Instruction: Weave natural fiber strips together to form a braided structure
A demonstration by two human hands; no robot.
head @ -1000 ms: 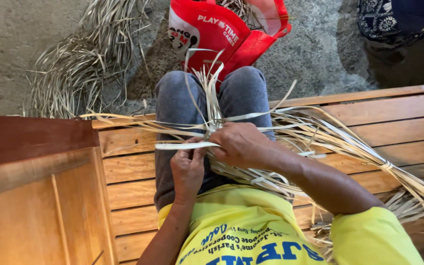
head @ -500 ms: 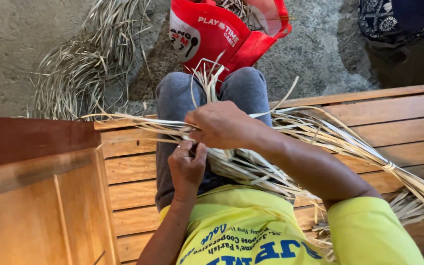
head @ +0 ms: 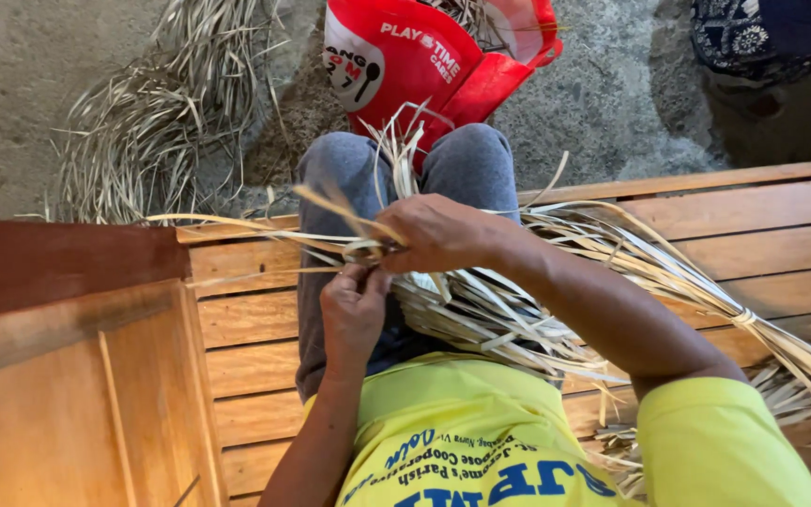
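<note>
Red bag (head: 415,66) lies beyond both hands' straw strips (head: 481,310).

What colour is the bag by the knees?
The bag is red with white markings, seen in the head view.

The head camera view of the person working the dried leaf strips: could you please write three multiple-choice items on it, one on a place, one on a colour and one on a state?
1. Where does the loose pile of dried strips lie?
A. on the concrete ground beyond the bench
B. inside the bag
C. on the person's shoulder

2. What colour is the bag past the knees?
A. blue
B. red
C. black

3. How does the right hand stand?
A. flat and open on the wooden bench
B. closed on the woven strips over the lap
C. inside the bag

Right letters: 1 A, the pile lies on grey ground, upper left; 2 B, the bag is red with white print; 3 B, its fingers pinch the strips, with the left hand just below, also in a grip on them.
</note>
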